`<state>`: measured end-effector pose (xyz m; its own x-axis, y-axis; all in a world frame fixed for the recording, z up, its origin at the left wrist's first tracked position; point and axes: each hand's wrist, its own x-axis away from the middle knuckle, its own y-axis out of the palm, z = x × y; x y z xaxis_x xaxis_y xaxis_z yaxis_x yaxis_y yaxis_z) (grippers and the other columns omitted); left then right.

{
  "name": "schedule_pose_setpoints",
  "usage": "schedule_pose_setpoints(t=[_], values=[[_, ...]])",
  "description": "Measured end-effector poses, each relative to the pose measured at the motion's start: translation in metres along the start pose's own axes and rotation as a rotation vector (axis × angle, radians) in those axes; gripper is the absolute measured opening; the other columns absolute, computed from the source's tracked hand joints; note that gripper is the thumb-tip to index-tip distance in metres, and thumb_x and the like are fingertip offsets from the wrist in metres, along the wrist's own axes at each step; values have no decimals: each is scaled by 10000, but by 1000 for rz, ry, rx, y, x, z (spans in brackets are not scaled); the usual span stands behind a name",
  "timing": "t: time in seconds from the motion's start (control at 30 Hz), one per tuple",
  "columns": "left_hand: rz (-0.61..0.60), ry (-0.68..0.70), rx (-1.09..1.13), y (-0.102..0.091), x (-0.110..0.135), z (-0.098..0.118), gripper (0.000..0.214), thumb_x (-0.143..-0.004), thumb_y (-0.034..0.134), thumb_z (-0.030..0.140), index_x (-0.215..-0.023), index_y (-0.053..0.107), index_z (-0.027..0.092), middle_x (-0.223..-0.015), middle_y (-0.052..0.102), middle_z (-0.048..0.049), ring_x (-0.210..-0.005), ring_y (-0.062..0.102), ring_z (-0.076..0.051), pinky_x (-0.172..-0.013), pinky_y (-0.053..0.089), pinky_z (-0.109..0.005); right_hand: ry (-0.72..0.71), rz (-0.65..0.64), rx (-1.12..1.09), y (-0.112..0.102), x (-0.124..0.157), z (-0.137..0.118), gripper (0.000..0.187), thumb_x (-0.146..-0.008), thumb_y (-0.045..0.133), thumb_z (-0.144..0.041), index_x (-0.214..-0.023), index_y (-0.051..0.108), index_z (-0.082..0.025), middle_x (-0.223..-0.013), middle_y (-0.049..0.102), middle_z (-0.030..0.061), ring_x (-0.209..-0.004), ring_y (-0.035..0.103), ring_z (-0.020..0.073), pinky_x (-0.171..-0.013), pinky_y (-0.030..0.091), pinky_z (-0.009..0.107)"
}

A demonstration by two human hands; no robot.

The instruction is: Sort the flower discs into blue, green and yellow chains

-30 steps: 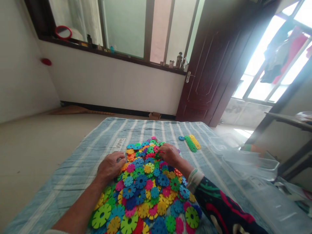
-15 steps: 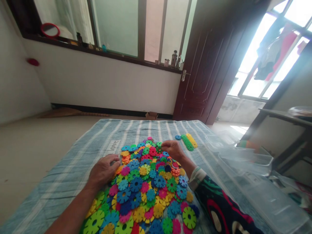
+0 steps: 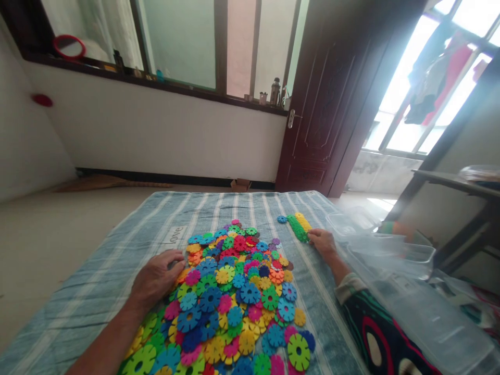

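Observation:
A heap of coloured plastic snowflake discs (image 3: 230, 297) lies on a blue striped cloth (image 3: 97, 291). My left hand (image 3: 156, 278) rests at the heap's left edge, fingers curled down onto the discs. My right hand (image 3: 323, 241) has its fingers closed at the near end of a short green row of discs (image 3: 296, 228), which lies beside a yellow row (image 3: 302, 221). A single blue disc (image 3: 282, 219) sits just left of these rows. What the right fingers pinch is too small to name.
Clear plastic containers (image 3: 390, 265) stand to the right of the cloth. A dark wooden door (image 3: 332, 104) and a window ledge with small bottles (image 3: 273, 94) are behind. Bare floor (image 3: 39, 234) lies to the left. A dark table (image 3: 461, 208) stands at far right.
My right hand left the top of the heap and moved right to the green and yellow rows. My left hand stayed at the heap's left edge.

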<state>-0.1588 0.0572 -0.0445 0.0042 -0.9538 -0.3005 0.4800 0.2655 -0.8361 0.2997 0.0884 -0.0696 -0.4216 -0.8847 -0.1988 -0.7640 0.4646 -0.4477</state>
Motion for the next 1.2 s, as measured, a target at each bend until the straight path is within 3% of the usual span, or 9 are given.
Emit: schedule_pose_setpoints(t=[0.23,0.43,0.73,1.2], values=[[-23,-25,-21,0,-1,0,340,-674,469,438,-778,698,210,-1108,693,-60,-1057,616,-261,-957,458,-363,-24,8,115,7,-6,9,290,-712,552,-280,-905,730,-158,-663,699,12,-640,669,166,-615,510,255],[-34,-26,-19,0,0,1,352,-677,473,439,-800,702,202,-1120,688,-63,-1061,612,-268,-957,457,-368,-69,38,212,6,-2,7,276,-665,609,-223,-913,717,-169,-834,718,39,-801,658,184,-769,485,289],[-29,-38,-33,-3,0,7,328,-668,488,437,-782,701,215,-1112,697,-54,-1056,618,-250,-962,456,-347,-228,10,567,19,5,0,359,-696,682,-311,-1028,659,-174,-1013,665,107,-900,620,218,-772,436,287],[17,24,-50,1,4,0,323,-686,487,449,-764,702,220,-1055,712,-67,-1038,633,-246,-953,466,-310,-268,27,617,20,7,4,376,-747,646,-336,-1075,620,-154,-983,649,96,-890,599,214,-741,414,290]])
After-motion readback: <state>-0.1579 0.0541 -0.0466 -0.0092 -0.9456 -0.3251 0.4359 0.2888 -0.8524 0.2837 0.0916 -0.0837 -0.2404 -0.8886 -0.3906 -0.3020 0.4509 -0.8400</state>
